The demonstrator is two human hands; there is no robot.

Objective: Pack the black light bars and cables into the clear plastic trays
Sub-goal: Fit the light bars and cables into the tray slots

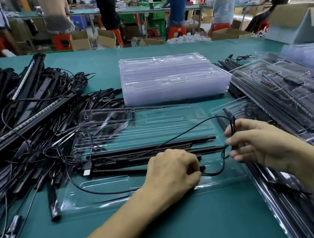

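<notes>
A clear plastic tray (173,120) lies flat on the green table in front of me. Several black light bars (150,147) lie across its lower half. A thin black cable (187,130) loops over the bars, and its USB plug (87,170) rests at their left end. My left hand (171,170) sits on the tray's lower right part, fingers curled round the cable's black end piece. My right hand (259,142) pinches a folded bundle of the same cable just right of the bars.
A tangled heap of black bars and cables (19,126) fills the table's left side. A stack of unused clear trays (171,76) stands behind. Filled trays (295,98) overlap along the right. A cardboard box (303,23) sits far right. Several people work at benches beyond.
</notes>
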